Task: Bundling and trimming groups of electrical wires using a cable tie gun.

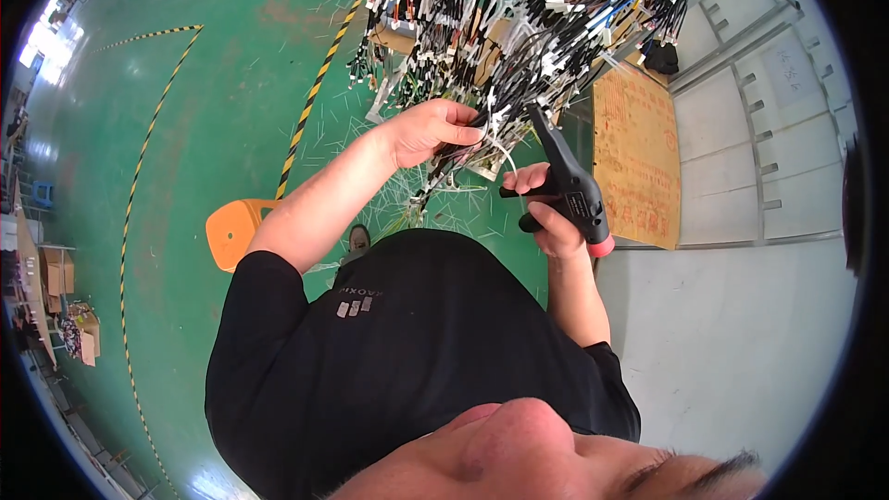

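A person in a black T-shirt (435,333), seen from above, works with two bare hands at a dense mass of wire harnesses (519,28), mostly black cables with white connectors and pale ties, which fills the top centre of the view. The left hand (431,134) reaches up to its near edge, thumb and fingers closed together on a black cable bundle (475,128). The right hand (553,222), to the right of it and a little lower, has its fingers wrapped around the grip of a black pistol-shaped tool (574,181), which has a red cap at its rear end; its narrow nose points up, just beside the harnesses, and whether it touches them cannot be told. Between the hands, a thin white strip (506,151) curves from the bundle down toward the right hand. To the right of the tool, a brown cardboard sheet (637,157) lies against pale panels (722,185). Below the left forearm is an orange stool (233,233), and near it one shoe (359,239) shows. The green floor (231,120) is marked with yellow-and-black striped tape (318,88) and littered with thin pale scraps (463,208) beneath the harnesses.
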`<state>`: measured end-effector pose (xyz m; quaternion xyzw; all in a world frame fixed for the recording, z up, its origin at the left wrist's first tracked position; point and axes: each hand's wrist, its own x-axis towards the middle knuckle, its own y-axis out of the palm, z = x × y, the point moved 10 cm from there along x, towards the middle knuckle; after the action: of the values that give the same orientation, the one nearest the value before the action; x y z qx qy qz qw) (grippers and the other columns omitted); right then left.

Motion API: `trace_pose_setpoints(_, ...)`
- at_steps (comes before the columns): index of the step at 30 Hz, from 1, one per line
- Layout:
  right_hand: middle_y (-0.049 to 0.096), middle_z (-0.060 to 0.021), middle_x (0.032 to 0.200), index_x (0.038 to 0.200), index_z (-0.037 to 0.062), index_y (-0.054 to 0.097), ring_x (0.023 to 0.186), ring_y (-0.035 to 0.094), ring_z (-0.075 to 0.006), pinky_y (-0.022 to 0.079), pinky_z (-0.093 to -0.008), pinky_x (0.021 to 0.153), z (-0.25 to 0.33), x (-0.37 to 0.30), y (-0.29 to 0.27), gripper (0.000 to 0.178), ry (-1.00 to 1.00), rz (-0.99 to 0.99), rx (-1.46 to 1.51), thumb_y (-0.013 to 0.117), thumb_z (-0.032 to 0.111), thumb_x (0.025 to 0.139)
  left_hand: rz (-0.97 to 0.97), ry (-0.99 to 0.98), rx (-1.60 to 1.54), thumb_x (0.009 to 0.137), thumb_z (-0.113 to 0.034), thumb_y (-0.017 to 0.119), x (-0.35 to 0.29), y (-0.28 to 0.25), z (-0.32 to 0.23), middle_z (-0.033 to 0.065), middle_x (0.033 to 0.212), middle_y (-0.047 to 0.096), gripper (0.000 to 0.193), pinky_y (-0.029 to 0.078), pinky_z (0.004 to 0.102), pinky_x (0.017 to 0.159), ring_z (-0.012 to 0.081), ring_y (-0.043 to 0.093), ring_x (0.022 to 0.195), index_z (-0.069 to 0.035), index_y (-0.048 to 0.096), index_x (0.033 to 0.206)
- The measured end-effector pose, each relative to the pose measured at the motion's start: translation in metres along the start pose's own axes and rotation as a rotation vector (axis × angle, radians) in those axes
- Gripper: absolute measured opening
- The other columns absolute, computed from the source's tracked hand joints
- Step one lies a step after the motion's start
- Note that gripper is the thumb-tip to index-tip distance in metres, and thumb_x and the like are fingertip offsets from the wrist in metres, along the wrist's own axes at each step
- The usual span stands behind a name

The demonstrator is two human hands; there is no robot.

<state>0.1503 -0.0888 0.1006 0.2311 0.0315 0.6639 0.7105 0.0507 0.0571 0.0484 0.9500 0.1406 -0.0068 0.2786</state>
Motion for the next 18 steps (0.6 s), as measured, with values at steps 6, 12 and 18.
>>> trace_pose_setpoints(6,0.067,-0.0174,0.128,0.122,-0.0012,0.066,0.120,0.064,-0.0304,0.048,-0.0476,0.109,0.043,-0.003,-0.020,0.040,-0.160,0.040,-0.595,0.067,0.005,0.083,0.045,-0.049,-0.055,0.097,-0.011,0.078,0.000,-0.003,0.005,-0.0006,0.098,0.072,0.024,0.054,0.0268,0.074,0.0091,0.066,0.082,-0.002,0.071,0.118)
trace_pose_setpoints(12,0.066,-0.0246,0.129,0.118,-0.0031,0.069,0.125,0.062,-0.0441,0.049,-0.0479,0.107,0.067,0.002,-0.002,0.041,-0.145,0.297,-1.052,0.068,0.012,0.080,0.088,-0.057,-0.020,0.093,-0.017,0.083,0.000,0.004,0.000,-0.0003,0.095,0.070,0.030,0.054,0.0286,0.078,0.0116,0.066,0.084,-0.004,0.070,0.116)
trace_pose_setpoints(18,0.067,-0.0251,0.128,0.118,-0.0040,0.069,0.123,0.064,-0.0434,0.051,-0.0469,0.106,0.074,0.003,0.005,0.040,-0.081,0.338,-1.050,0.068,0.013,0.081,0.080,-0.035,0.018,0.091,-0.018,0.085,0.004,0.000,-0.001,0.0001,0.099,0.072,0.036,0.054,0.0278,0.082,0.0109,0.067,0.088,-0.003,0.070,0.120)
